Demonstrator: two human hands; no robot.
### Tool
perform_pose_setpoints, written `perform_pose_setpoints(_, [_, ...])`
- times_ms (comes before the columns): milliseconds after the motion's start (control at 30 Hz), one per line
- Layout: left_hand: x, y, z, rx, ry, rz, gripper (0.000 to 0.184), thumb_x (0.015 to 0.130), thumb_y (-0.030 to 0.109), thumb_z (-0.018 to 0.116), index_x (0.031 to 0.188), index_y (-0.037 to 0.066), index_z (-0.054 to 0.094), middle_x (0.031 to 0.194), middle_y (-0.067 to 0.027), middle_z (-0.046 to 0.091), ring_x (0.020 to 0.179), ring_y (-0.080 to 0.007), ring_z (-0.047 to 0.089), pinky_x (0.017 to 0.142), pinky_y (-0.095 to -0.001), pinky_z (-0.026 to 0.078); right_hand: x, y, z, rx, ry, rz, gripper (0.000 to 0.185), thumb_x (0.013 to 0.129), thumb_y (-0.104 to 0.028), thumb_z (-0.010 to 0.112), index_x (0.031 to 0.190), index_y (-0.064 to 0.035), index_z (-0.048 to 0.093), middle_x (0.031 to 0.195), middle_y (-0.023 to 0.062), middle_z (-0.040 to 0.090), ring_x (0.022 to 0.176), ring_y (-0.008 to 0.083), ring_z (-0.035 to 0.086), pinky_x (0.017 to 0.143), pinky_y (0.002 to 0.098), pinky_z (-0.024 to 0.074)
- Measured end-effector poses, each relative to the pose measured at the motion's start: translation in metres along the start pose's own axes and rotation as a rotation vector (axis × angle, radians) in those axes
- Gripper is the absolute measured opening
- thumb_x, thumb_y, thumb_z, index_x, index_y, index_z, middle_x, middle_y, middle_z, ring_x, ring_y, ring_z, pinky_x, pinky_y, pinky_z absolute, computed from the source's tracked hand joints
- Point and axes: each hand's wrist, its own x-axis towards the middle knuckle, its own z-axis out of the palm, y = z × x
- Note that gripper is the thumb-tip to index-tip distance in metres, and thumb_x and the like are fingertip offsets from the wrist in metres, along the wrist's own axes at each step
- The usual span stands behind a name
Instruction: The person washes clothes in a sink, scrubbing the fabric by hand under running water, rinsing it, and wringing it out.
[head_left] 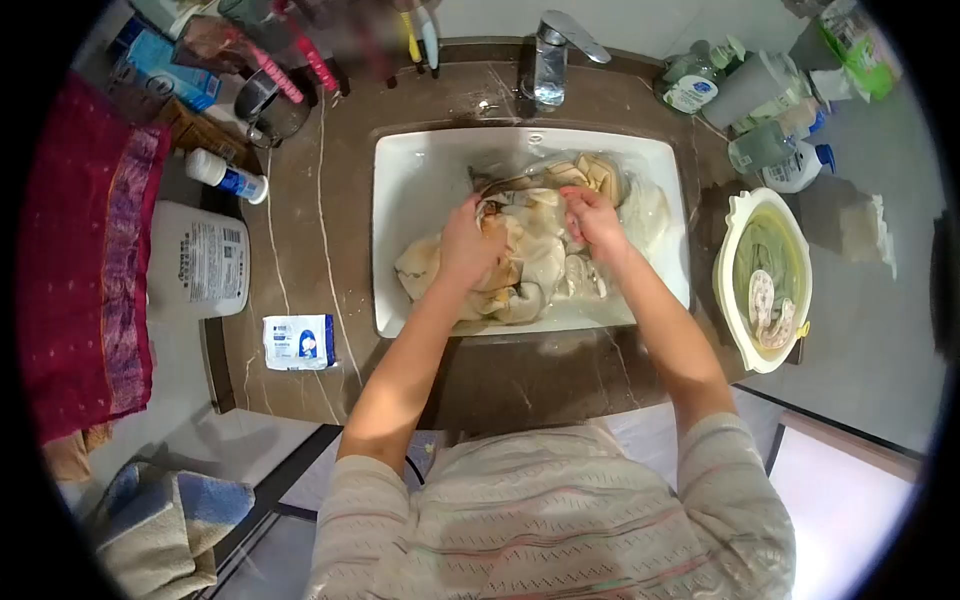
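Observation:
A white rectangular sink (385, 240) holds cloudy water and a bunched, wet, cream-coloured cloth (540, 245) with yellow and dark patches. My left hand (475, 245) is on the left part of the cloth, its fingers curled round a fold. On the cloth's upper right part, my right hand (590, 215) has its fingers pinched together on the fabric. Between the two hands the cloth lies in loose folds. Some of it is under the water and hard to make out.
Behind the sink stands a chrome faucet (549, 75). Bottles (692, 80) crowd the back right, and a cream basin (733, 290) sits at the right. On the left are a white packet (298, 342), a white tube (226, 176) and a large white container (200, 262).

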Motion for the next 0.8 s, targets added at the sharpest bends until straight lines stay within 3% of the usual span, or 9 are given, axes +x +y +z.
perform_pose_setpoints(100, [-0.011,0.024,-0.005,0.017,0.106,0.269,0.044,0.072,0.021,0.062,0.111,0.002,0.053,0.103,-0.0167,0.058,0.098,-0.0326,0.055,0.087,-0.0375,0.042,-0.022,-0.015,0.03,0.1,-0.006,0.107,0.025,0.092,-0.014,0.043,0.113,-0.002,0.049,0.073,0.0054,0.056,0.054,0.0104,0.049,0.043,0.0231,0.0348])
perform_pose_setpoints(167, [-0.017,0.047,-0.012,-0.005,-0.099,0.267,0.044,0.071,0.019,0.062,0.111,0.003,0.053,0.104,-0.0164,0.055,0.096,-0.0332,0.054,0.085,-0.0383,0.043,-0.037,-0.017,0.055,0.217,-0.063,0.069,0.025,0.091,-0.012,0.043,0.113,-0.0012,0.05,0.086,0.0091,0.06,0.071,0.0147,0.057,0.056,0.0254,0.0454])
perform_pose_setpoints(333, [-0.031,0.031,-0.032,0.005,0.036,0.209,0.034,0.073,0.012,0.057,0.107,0.01,0.057,0.095,-0.0153,0.056,0.085,-0.0338,0.055,0.074,-0.0395,0.047,-0.054,-0.027,0.099,0.423,-0.265,0.074,0.027,0.089,-0.009,0.045,0.113,0.0004,0.052,0.099,0.0082,0.059,0.087,0.0177,0.058,0.076,0.0311,0.0484])
perform_pose_setpoints(433, [-0.035,0.006,-0.064,-0.124,0.095,0.209,0.026,0.077,0.009,0.055,0.102,0.006,0.061,0.09,-0.012,0.062,0.077,-0.0255,0.059,0.067,-0.0338,0.049,-0.062,-0.033,0.127,0.308,-0.423,0.041,0.027,0.09,-0.012,0.046,0.113,0.0001,0.051,0.099,0.0076,0.059,0.086,0.0168,0.059,0.076,0.0306,0.0483])
perform_pose_setpoints(567, [-0.062,-0.017,-0.143,-0.684,-0.085,-0.151,0.021,0.083,0.01,0.056,0.102,0.001,0.062,0.089,-0.0044,0.063,0.069,-0.0074,0.057,0.057,-0.0217,0.047,-0.086,-0.044,0.182,0.172,-0.613,0.018,0.029,0.09,-0.015,0.049,0.115,-0.0015,0.051,0.101,0.0065,0.06,0.09,0.0156,0.059,0.075,0.0279,0.0475])
perform_pose_setpoints(700, [-0.103,-0.067,-0.196,-0.102,0.174,-0.188,0.027,0.081,0.003,0.056,0.108,0.005,0.06,0.087,-0.0023,0.063,0.066,-0.0078,0.057,0.055,-0.0234,0.046,-0.057,-0.038,0.149,-0.345,-0.483,-0.414,0.033,0.09,-0.017,0.049,0.12,-0.0043,0.049,0.104,0.0064,0.062,0.09,0.0174,0.06,0.079,0.0301,0.0468])
perform_pose_setpoints(733, [-0.113,-0.082,-0.207,0.179,0.218,-0.096,0.029,0.079,0.002,0.056,0.107,0.007,0.06,0.086,-0.0045,0.064,0.065,-0.0088,0.058,0.055,-0.0246,0.047,-0.041,-0.04,0.124,-0.533,-0.263,-0.479,0.034,0.09,-0.02,0.049,0.121,-0.0064,0.049,0.111,0.0078,0.059,0.096,0.0199,0.058,0.082,0.0331,0.046])
perform_pose_setpoints(767, [-0.12,-0.083,-0.214,0.268,0.257,-0.082,0.027,0.075,0.001,0.057,0.101,0.008,0.062,0.097,-0.0144,0.063,0.077,-0.0273,0.061,0.069,-0.0335,0.048,-0.025,-0.04,0.098,-0.715,-0.05,-0.539,0.035,0.089,-0.022,0.05,0.121,-0.0086,0.049,0.117,0.0091,0.056,0.102,0.0225,0.056,0.084,0.0362,0.0451])
perform_pose_setpoints(800, [-0.123,-0.092,-0.217,0.465,0.274,-0.016,0.029,0.072,0.001,0.057,0.1,0.007,0.062,0.093,-0.0143,0.063,0.082,-0.0311,0.059,0.073,-0.0376,0.047,-0.007,-0.031,0.072,-0.914,0.112,-0.597,0.035,0.088,-0.023,0.05,0.12,-0.0097,0.05,0.122,0.0101,0.052,0.106,0.0246,0.053,0.086,0.0379,0.0442])
